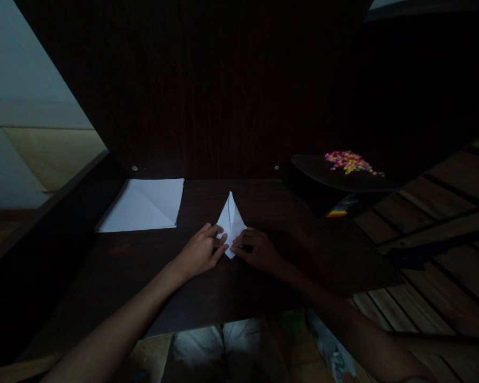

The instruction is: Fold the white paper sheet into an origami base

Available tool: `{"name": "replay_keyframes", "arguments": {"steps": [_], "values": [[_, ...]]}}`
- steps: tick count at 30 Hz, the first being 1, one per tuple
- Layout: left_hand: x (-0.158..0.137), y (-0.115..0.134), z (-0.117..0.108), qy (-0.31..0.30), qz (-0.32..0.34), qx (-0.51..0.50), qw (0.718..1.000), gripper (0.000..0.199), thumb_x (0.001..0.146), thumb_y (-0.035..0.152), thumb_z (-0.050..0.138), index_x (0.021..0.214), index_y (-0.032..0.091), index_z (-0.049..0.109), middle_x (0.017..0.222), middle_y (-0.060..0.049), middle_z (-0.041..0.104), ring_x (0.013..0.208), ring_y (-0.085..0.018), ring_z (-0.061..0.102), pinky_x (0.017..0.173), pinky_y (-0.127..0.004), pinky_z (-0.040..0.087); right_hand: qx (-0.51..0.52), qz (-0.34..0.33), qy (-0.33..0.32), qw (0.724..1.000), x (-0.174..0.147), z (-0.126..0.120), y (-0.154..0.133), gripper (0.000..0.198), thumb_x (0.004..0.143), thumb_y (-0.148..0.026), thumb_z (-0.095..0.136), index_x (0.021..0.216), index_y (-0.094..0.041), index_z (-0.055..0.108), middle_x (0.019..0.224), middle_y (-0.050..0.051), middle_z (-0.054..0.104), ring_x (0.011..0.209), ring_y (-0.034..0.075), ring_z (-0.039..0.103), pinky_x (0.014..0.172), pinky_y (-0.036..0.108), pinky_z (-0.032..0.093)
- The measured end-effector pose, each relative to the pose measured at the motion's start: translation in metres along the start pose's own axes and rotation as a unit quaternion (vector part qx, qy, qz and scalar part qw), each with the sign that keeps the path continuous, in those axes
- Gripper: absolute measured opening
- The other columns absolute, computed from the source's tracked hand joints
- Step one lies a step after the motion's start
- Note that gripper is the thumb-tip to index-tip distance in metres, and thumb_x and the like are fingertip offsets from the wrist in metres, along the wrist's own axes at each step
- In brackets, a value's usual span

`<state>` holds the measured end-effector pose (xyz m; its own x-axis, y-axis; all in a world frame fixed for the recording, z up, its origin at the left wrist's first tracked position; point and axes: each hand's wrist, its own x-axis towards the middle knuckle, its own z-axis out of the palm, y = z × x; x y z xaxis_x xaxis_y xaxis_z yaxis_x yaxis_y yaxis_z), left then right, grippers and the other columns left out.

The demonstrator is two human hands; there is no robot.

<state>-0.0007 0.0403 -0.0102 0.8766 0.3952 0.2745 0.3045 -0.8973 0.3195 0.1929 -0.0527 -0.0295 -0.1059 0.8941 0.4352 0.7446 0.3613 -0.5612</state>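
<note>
A white sheet of paper folded into a narrow kite shape lies on the dark wooden desk, its long point facing away from me. My left hand rests at its left lower edge, with fingertips bent onto the paper. On the opposite edge, my right hand has thumb and fingers drawn together against the lower right flap. A crease or opening runs down the middle of the upper part. The fingers partly cover both side corners.
A stack of white paper lies at the back left of the desk. Small colourful beads or pieces are heaped on a raised dark shelf at right. A tall dark panel closes the back. Wooden slats stand at far right.
</note>
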Motion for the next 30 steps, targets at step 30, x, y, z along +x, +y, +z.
{"name": "replay_keyframes", "arguments": {"steps": [30], "values": [[0.0, -0.006, 0.004, 0.029, 0.012, -0.02, 0.999, 0.032, 0.091, 0.034, 0.059, 0.115, 0.015, 0.068, 0.113, -0.013, 0.06, 0.104, -0.025, 0.057, 0.096, -0.041, 0.049, 0.028, -0.005, -0.013, 1.0, -0.002, -0.003, -0.001, 0.006, 0.084, -0.023, 0.067, 0.08, -0.021, 0.07, 0.086, 0.004, 0.07, 0.084, 0.019, 0.064, 0.082, 0.035, 0.051]]}}
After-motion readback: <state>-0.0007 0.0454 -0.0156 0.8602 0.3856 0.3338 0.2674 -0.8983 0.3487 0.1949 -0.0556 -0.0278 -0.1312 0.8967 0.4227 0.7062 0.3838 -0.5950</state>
